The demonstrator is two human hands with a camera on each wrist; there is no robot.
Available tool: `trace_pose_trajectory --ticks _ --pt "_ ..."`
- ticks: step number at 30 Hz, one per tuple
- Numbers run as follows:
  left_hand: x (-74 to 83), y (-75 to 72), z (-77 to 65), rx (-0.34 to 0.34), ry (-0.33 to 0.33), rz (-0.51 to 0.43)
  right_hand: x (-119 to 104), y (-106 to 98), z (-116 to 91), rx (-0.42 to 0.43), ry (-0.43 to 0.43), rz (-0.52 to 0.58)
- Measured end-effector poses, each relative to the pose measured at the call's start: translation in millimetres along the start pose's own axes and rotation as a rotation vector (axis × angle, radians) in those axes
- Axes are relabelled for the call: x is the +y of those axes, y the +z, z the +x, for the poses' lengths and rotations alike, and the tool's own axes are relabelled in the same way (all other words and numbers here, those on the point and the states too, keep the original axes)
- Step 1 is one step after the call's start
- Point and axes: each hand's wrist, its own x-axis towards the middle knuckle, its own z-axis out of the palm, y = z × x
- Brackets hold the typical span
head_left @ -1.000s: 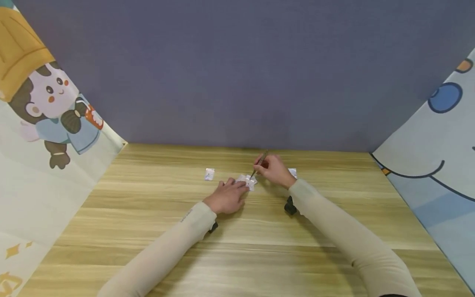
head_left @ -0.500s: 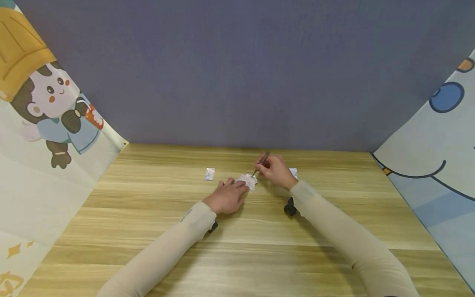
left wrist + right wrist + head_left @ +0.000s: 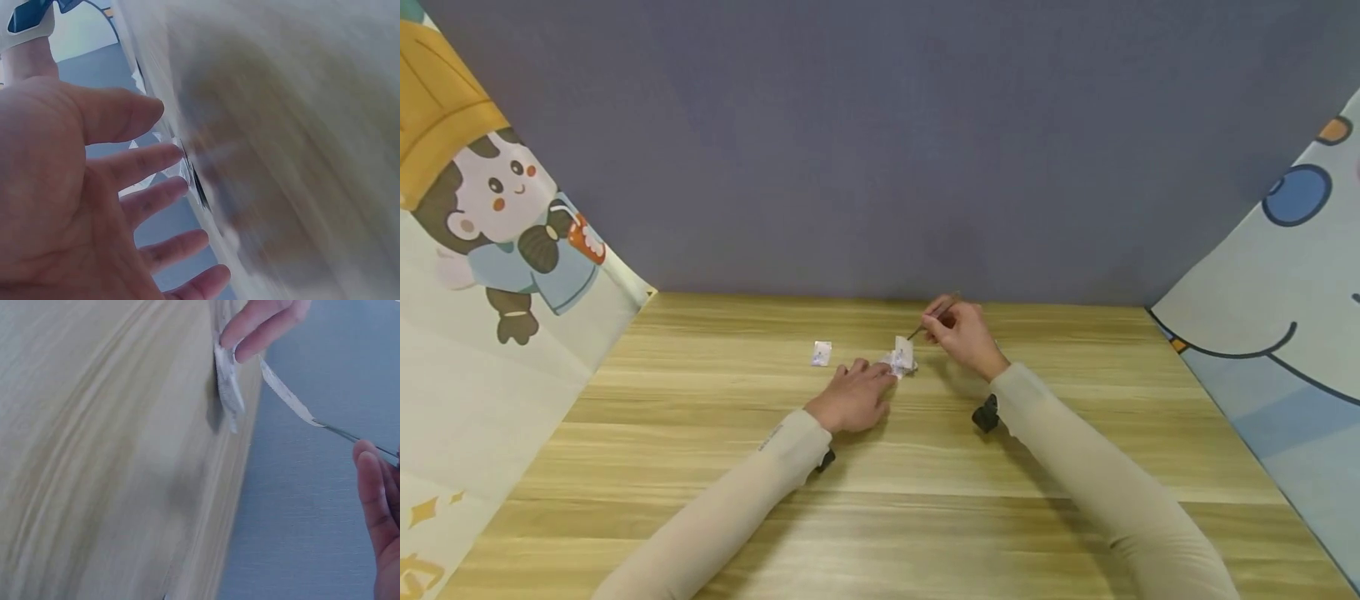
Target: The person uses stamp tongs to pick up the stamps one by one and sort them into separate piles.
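The fingers (image 3: 372,487) of the right hand (image 3: 962,335) were closed together in a pinch on slim tweezers (image 3: 342,433), by whose tips one end of a thin white slip (image 3: 904,350) was gripped. That slip was held tilted up over a small pile of slips (image 3: 898,371) on the wooden table (image 3: 880,533); whether its lower end was touching the pile could not be told. The fingers of the left hand (image 3: 852,397) were spread apart, their foremost tips placed at the pile's edge. A lone slip (image 3: 822,353) was left lying flat, well apart. From the bend seen in the right wrist view, the raised slip was judged very light, limp and easily creased, perhaps slippery. It would be best taken near a corner, with light pressure, while the others were kept down by flat fingertips.
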Motion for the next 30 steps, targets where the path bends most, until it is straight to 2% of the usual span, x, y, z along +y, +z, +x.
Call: trace_pose_trajectory --ticks 9,16,22,30 --pt "-10.1 -7.3 -8.9 0.042 -0.027 -0.023 -6 11 6 0.042 -0.041 0.037" --pt "-21.6 -11.9 -15.3 0.071 -0.046 -0.026 -12 26 13 0.062 -0.032 0.088" --pt "-36.3 -13.4 -20.3 0.105 -0.137 -0.019 -19 49 24 0.085 -0.065 0.121" --pt "-47.2 -19.3 -27.0 0.129 -0.239 -0.068 -21 74 38 0.126 -0.089 0.063"
